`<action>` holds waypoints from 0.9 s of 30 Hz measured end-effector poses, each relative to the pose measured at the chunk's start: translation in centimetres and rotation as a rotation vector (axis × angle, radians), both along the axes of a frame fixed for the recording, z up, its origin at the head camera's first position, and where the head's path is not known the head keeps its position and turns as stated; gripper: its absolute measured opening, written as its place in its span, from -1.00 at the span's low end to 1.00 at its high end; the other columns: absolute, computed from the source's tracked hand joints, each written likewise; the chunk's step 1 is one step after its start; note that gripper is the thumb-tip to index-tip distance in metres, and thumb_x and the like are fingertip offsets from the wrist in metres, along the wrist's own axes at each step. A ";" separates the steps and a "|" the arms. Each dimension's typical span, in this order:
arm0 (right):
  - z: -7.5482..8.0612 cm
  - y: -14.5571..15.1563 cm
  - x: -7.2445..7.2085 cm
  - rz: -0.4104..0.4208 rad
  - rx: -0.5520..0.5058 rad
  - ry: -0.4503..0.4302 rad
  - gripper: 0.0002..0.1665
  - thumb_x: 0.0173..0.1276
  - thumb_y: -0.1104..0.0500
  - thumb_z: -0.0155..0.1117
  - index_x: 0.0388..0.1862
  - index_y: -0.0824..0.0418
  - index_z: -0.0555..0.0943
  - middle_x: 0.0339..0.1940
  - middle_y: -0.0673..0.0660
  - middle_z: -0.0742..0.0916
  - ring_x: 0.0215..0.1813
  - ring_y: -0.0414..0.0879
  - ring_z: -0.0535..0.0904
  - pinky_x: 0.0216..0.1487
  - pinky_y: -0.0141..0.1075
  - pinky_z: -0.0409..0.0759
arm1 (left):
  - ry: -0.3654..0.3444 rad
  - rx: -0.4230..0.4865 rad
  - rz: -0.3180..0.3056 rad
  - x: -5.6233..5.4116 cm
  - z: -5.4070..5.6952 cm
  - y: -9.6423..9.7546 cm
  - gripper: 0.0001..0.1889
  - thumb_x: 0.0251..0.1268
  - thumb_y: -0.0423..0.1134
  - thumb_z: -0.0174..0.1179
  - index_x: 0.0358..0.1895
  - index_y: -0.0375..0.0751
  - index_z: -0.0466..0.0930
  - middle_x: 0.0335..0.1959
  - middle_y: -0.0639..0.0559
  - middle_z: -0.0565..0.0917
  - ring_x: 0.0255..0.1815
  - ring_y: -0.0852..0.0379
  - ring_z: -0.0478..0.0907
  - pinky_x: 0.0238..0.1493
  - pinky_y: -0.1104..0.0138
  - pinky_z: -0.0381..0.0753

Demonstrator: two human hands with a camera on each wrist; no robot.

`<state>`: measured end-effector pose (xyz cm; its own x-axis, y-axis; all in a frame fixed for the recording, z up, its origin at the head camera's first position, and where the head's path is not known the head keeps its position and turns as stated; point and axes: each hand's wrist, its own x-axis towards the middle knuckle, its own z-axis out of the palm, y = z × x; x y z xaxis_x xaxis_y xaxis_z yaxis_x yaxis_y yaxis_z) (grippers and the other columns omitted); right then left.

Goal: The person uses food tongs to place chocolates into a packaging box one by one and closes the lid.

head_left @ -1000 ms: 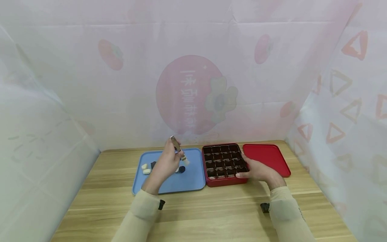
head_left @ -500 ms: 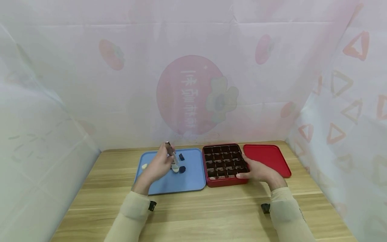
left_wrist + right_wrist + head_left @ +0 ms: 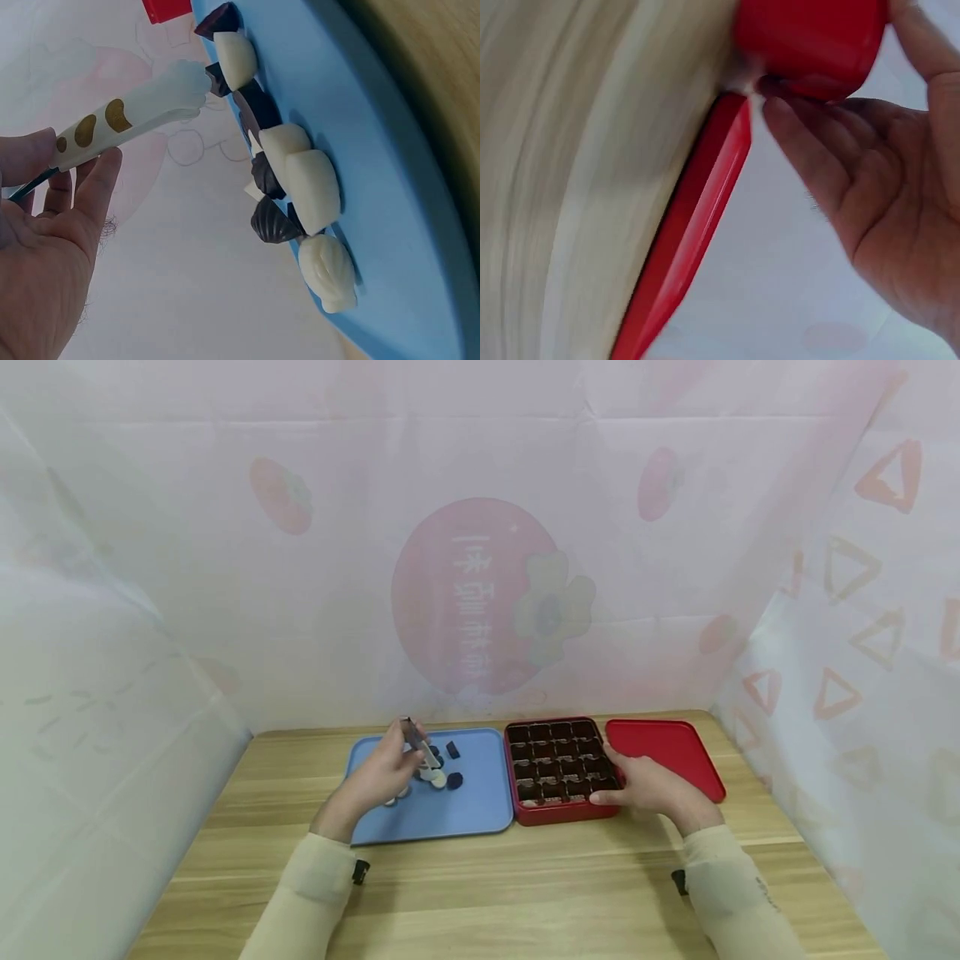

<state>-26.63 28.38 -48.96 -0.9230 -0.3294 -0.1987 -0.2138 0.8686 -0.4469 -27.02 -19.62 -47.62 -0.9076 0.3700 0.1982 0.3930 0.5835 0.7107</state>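
In the head view my left hand [image 3: 384, 770] holds white tongs [image 3: 422, 747] by their upper part, over the blue tray [image 3: 468, 817]. The left wrist view shows thumb and fingers pinching these tongs, which have gold spots and a paw-shaped tip. Their tip hangs near a small dark chocolate [image 3: 218, 79]; whether they touch is unclear. White chocolates [image 3: 312, 191] and dark ones, one a ribbed shell [image 3: 271, 220], lie on the tray. My right hand [image 3: 654, 787] grips the right near corner of a red box [image 3: 566, 813], thumb at its front rim. Brown compartments fill the box.
A flat red lid [image 3: 667, 747] lies just right of the box. The tray stands against the box's left side. The wooden table [image 3: 480, 893] extends in front. Printed white curtains [image 3: 315, 610] hang behind and at both sides.
My left hand has moved left and slightly toward me with the tongs, from the tray's middle over to its left half. My right hand stays on the box.
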 end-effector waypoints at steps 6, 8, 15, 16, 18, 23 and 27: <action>-0.1 0.2 0.1 0.076 0.146 0.136 0.44 0.48 -0.56 0.57 0.90 0.38 0.28 0.70 0.49 0.64 0.58 0.38 0.73 0.60 0.32 0.74 | 0.022 -0.004 -0.002 -0.3 -0.6 -0.6 -0.73 0.84 -0.51 0.12 0.38 -0.30 0.37 0.31 -0.29 0.63 0.37 -0.26 0.71 0.55 -0.19 0.82; -0.2 0.4 0.0 0.099 0.182 0.186 0.39 0.48 -0.59 0.54 0.87 0.34 0.37 0.79 0.45 0.57 0.69 0.41 0.64 0.63 0.32 0.72 | 0.015 -0.007 -0.001 -0.3 -0.7 -0.7 -0.73 0.84 -0.50 0.13 0.37 -0.28 0.38 0.30 -0.28 0.64 0.37 -0.24 0.73 0.53 -0.17 0.84; -0.4 0.5 0.4 0.224 0.122 0.391 -0.31 0.45 -0.27 0.77 0.31 0.14 0.81 0.54 0.23 0.74 0.57 0.25 0.68 0.53 0.19 0.82 | -0.034 0.009 -0.017 -0.3 -1.1 -0.9 -0.74 0.86 -0.49 0.10 0.37 -0.23 0.36 0.36 -0.32 0.61 0.51 -0.36 0.70 0.63 -0.20 0.75; -0.3 0.3 0.6 0.260 0.102 0.417 -0.45 0.45 -0.17 0.79 0.20 0.10 0.83 0.40 0.16 0.79 0.45 0.16 0.74 0.44 0.12 0.87 | -0.037 0.011 -0.019 -0.3 -1.1 -0.9 -0.74 0.86 -0.50 0.10 0.36 -0.22 0.36 0.36 -0.32 0.60 0.52 -0.36 0.69 0.64 -0.21 0.74; -0.2 -0.2 1.2 0.337 0.077 0.456 -0.66 0.45 0.03 0.81 0.05 0.03 0.83 0.14 0.01 0.83 0.21 -0.03 0.79 0.24 -0.06 0.92 | -0.034 0.008 -0.019 -0.3 -1.1 -1.0 -0.74 0.86 -0.49 0.10 0.37 -0.22 0.36 0.37 -0.31 0.60 0.54 -0.36 0.68 0.65 -0.22 0.72; 0.0 -1.5 2.8 0.464 0.135 0.608 -0.70 0.43 0.29 0.78 -0.14 -0.01 0.78 -0.19 -0.13 0.79 -0.14 -0.24 0.72 -0.08 -0.33 0.87 | -0.032 0.006 -0.032 -0.5 -1.1 -1.0 -0.73 0.86 -0.50 0.10 0.37 -0.21 0.37 0.37 -0.30 0.63 0.58 -0.34 0.67 0.66 -0.21 0.71; -0.1 -2.1 3.4 0.440 0.165 0.647 -0.68 0.40 0.30 0.79 -0.19 -0.02 0.77 -0.22 -0.14 0.78 -0.17 -0.23 0.74 -0.11 -0.33 0.88 | -0.036 0.003 -0.047 -0.4 -1.1 -1.1 -0.73 0.84 -0.53 0.09 0.36 -0.21 0.39 0.40 -0.34 0.64 0.61 -0.36 0.65 0.66 -0.18 0.72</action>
<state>-23.27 26.29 -49.02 -0.6643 -0.7029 0.2542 -0.7250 0.6887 0.0097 -27.46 -20.67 -48.67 -0.8959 0.4119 0.1665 0.3939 0.5630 0.7266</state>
